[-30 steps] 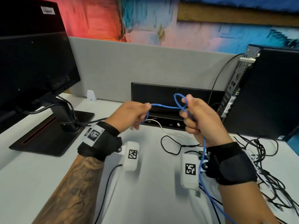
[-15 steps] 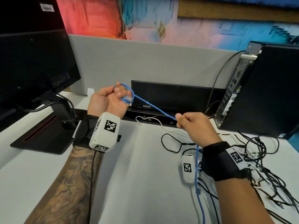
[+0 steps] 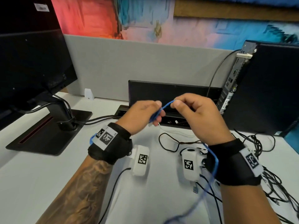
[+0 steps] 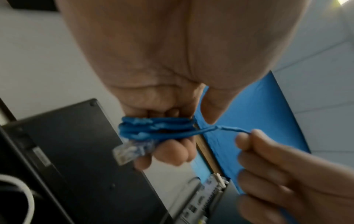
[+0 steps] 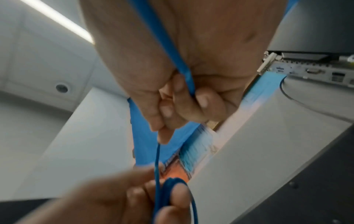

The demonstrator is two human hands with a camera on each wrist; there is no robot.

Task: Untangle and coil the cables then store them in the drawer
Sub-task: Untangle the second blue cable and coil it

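Where hands stood apart, blue cable [image 4: 153, 128] coils round left hand [image 3: 142, 117] fingers.

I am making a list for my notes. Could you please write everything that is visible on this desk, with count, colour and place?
blue network cable: one, blue, wound round left fingers, clear plug hanging out, rest trailing past right wrist
tangled cables: several, black, desk right
loose cable: one, black, desk centre
white cable: one, white, near the cable tray
monitor: one, black, left, on stand
computer tower: one, black, right
cable tray: one, black, lid up, desk back
partition: one, grey, behind desk
desk: one, white
left hand: holds the coil
right hand: pinches the cable
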